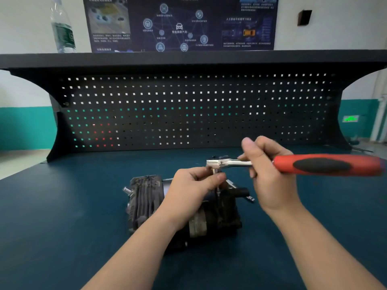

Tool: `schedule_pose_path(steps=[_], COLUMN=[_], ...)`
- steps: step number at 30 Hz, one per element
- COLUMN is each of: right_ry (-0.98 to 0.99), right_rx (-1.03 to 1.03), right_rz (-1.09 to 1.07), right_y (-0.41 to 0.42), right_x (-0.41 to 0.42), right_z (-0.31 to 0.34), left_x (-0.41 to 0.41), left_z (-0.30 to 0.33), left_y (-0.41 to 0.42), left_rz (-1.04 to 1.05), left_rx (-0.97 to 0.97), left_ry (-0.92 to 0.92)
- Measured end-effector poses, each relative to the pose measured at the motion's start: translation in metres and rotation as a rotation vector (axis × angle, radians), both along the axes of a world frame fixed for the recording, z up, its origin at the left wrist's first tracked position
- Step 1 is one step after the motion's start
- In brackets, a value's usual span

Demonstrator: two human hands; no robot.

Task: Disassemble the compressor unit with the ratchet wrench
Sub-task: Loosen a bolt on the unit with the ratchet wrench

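The compressor unit (pixel 146 203), dark finned metal with a silver band, lies on the blue bench mat in the middle. Above it the ratchet wrench (pixel 326 165) is held level, its red and black handle pointing right and its chrome head (pixel 215 163) to the left. My right hand (pixel 270 174) grips the chrome shaft just left of the handle. My left hand (pixel 192 189) pinches the socket under the wrench head, right above the compressor. The bit below the socket is mostly hidden by my fingers.
A small metal part (pixel 250 198) lies on the mat just right of the compressor. A black pegboard (pixel 188 109) stands along the back of the bench. A water bottle (pixel 62 28) stands on the shelf above at the left.
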State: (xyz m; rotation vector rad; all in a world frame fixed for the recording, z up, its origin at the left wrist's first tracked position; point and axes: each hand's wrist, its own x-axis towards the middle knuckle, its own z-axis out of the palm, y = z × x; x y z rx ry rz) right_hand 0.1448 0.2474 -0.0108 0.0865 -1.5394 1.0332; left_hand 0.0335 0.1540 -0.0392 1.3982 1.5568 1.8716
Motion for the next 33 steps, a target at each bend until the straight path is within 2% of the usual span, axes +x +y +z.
schedule_pose_path(steps=[2, 3, 5, 7, 9, 11, 13, 14, 15, 17, 20, 22, 24, 26, 28, 29, 31, 33], right_ry=[-0.012, -0.03, -0.053, -0.033, 0.016, 0.048, 0.08, 0.096, 0.088, 0.032, -0.051, -0.115, -0.142, -0.107, -0.052, -0.041, -0.009, -0.01], right_rx=[-0.463, -0.623, -0.771, -0.754, -0.472, 0.106, 0.624, 0.754, 0.761, 0.458, -0.208, -0.569, -0.748, -0.78, -0.635, -0.464, 0.016, 0.488], right_rz=[0.329, 0.438, 0.456, 0.375, 0.137, -0.229, -0.473, -0.517, -0.511, -0.345, 0.072, 0.295, 0.378, 0.338, 0.16, 0.003, -0.253, -0.369], right_y=[0.021, 0.027, 0.031, 0.023, 0.008, -0.011, -0.031, -0.035, -0.034, -0.023, 0.006, 0.023, 0.029, 0.025, 0.014, 0.007, -0.011, -0.03], right_x=[0.0, -0.003, -0.012, -0.015, -0.012, -0.01, -0.013, -0.015, -0.015, -0.009, 0.005, 0.002, -0.006, -0.011, -0.011, -0.009, -0.007, -0.008], right_z=[0.001, 0.001, -0.002, -0.003, -0.002, -0.005, -0.01, -0.012, -0.012, -0.009, 0.003, 0.004, -0.001, -0.005, -0.005, -0.005, -0.007, -0.009], left_x=[-0.002, -0.002, -0.004, -0.005, -0.002, -0.002, -0.002, -0.006, -0.007, -0.003, -0.004, -0.005, -0.006, -0.007, -0.007, -0.005, -0.004, -0.002], left_z=[-0.002, -0.002, 0.0, -0.001, 0.003, 0.002, 0.003, 0.001, -0.001, -0.001, -0.004, -0.003, -0.002, -0.002, -0.002, 0.0, 0.0, 0.001], left_y=[0.003, 0.003, 0.002, 0.0, -0.001, 0.003, 0.002, 0.002, 0.001, 0.001, 0.004, 0.004, 0.003, 0.002, 0.002, 0.003, 0.004, 0.004], left_rz=[0.001, -0.013, -0.04, -0.043, -0.017, 0.009, 0.039, 0.064, 0.076, 0.023, 0.004, -0.017, -0.046, -0.059, -0.046, -0.031, 0.02, 0.097], left_rx=[0.038, 0.039, 0.009, -0.004, -0.004, -0.008, -0.028, -0.041, -0.04, -0.024, 0.02, 0.027, 0.009, -0.006, -0.008, -0.017, -0.032, -0.051], left_ry=[-0.028, -0.031, -0.045, -0.059, -0.05, -0.002, -0.035, -0.05, -0.03, 0.037, 0.01, -0.026, -0.037, -0.044, -0.054, -0.031, 0.056, 0.139])
